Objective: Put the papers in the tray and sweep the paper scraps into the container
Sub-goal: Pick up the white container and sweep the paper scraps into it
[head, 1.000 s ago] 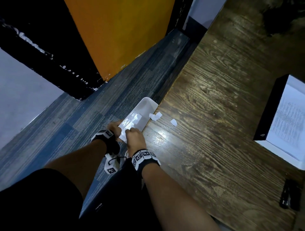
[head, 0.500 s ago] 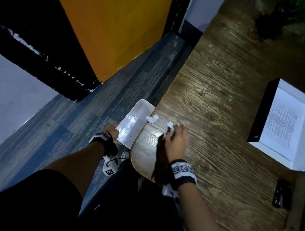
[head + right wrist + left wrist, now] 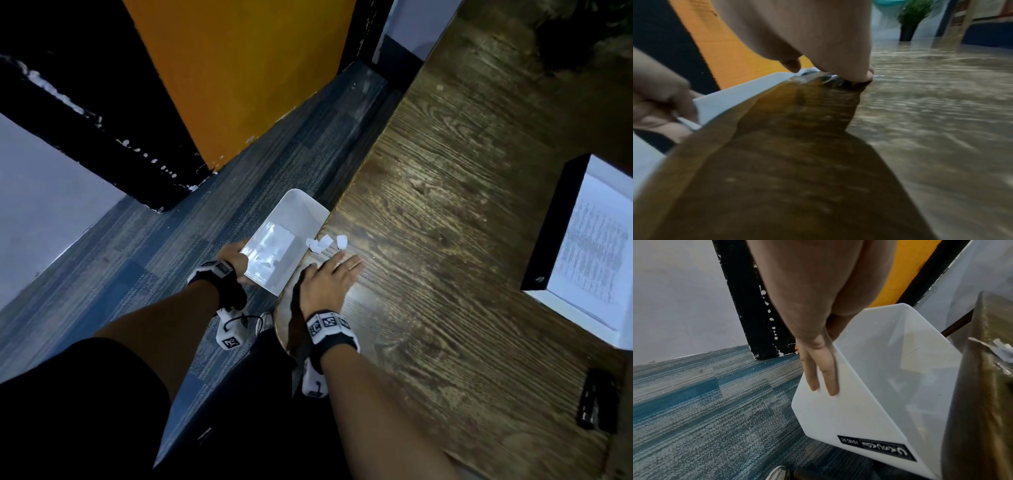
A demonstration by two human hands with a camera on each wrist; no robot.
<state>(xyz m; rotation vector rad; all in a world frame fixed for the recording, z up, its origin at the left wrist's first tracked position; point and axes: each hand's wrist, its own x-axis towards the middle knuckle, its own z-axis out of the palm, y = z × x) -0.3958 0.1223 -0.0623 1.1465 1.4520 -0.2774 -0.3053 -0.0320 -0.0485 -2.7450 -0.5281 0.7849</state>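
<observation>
Sweeping step in hand, judged from the layout. Near centre of the head view, a white rectangular plastic container [image 3: 286,240] held just below and against the rounded edge of the dark wood-grain table [image 3: 462,240], gripped at its near end by the left hand [image 3: 233,257], thumb over the rim and fingers [image 3: 824,378] flat along the outer wall. Right hand [image 3: 329,277] laid flat on the tabletop, fingers straight and together, holding nothing, just below a small cluster of torn white paper scraps [image 3: 325,242] lying at the very edge beside the container's mouth. A few pale pieces seemingly inside already. At the right edge of the frame, printed white papers [image 3: 596,253] lying in a black-walled tray [image 3: 551,219]: that part apparently finished. Next move likely calls for a short flat push toward the left of the frame, container rim kept tight under the table lip, lest light scraps flutter to the blue carpet [image 3: 137,246].
</observation>
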